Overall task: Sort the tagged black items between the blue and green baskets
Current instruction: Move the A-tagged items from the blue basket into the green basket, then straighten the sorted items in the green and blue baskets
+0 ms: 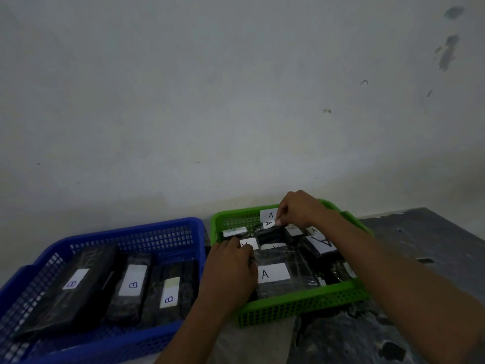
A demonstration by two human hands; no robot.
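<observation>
Black item (273, 233) in right grip (299, 210), green basket (301, 303) crammed

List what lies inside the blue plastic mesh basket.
Inside the blue plastic mesh basket lie three black wrapped items side by side, left, middle, right, each bearing a white tag marked B. Anything beneath them is covered.
</observation>
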